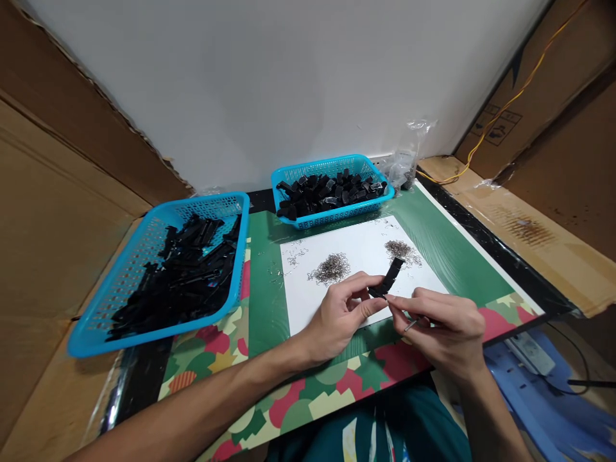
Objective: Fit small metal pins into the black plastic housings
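Observation:
Over the white sheet [302, 289], my left hand [342, 311] grips a black plastic part [393, 274] between thumb and fingers, its long end tilted up to the right. My right hand [437, 321] has its fingertips pinched at the part's lower end, and a thin metal tool [410, 325] sticks out from under its fingers. Whatever small item may be between those fingertips is too small to tell. Behind the hands, a pile of tiny metal pieces [332, 268] lies on the sheet, and a second pile [400, 250] sits farther right.
A blue basket [243, 256] of long black parts stands at left. Another blue basket [308, 223] with smaller black parts is at the back. Clear plastic bags [403, 168] sit beside it. Cardboard [543, 122] borders the right; a power strip [530, 353] lies lower right.

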{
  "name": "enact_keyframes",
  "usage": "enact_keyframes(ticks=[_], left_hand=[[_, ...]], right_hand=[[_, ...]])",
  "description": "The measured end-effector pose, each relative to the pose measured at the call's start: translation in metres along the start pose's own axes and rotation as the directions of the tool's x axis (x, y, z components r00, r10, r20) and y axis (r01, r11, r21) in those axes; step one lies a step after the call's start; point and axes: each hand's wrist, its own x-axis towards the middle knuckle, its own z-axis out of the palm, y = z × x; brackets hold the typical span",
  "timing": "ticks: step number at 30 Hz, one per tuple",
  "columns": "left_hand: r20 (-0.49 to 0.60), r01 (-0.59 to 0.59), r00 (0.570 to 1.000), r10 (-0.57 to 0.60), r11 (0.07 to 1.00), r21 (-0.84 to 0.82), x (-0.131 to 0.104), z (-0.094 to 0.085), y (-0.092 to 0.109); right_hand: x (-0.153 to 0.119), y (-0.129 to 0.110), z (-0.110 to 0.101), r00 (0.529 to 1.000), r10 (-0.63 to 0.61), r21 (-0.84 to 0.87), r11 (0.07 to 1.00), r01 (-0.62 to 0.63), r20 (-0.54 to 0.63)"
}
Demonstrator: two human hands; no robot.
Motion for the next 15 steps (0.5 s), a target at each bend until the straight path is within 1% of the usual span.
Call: enact_keyframes(ticks=[4,6,8,12,15], left_hand=[[0.028,0.007,1.0,-0.007,1.0,-0.013,0.001,-0.001,-0.001],[0.056,0.04,0.998,-0.037,0.998,-0.055,0.001,-0.002,-0.002],[0.068,0.051,0.997,-0.046,0.997,-0.064,0.001,-0.002,-0.002],[0.036,-0.036,0.999,0.035,0.999,0.023,0.002,-0.003,-0.001],[0.017,-0.051,0.999,0.05,0.998,0.028,0.002,-0.002,-0.001]], right_hand=[[0.002,0.0,-0.001,1.0,0.024,0.047,0.999,-0.024,-0.005],[0.005,0.001,-0.002,0.999,0.044,0.062,0.997,-0.045,0.02],[0.007,0.001,-0.003,0.998,0.049,0.061,0.997,-0.052,0.046],[0.011,0.001,-0.006,0.998,0.013,0.028,0.999,-0.014,0.062],[0.011,0.001,-0.007,0.997,-0.023,0.007,1.0,0.023,0.07]])
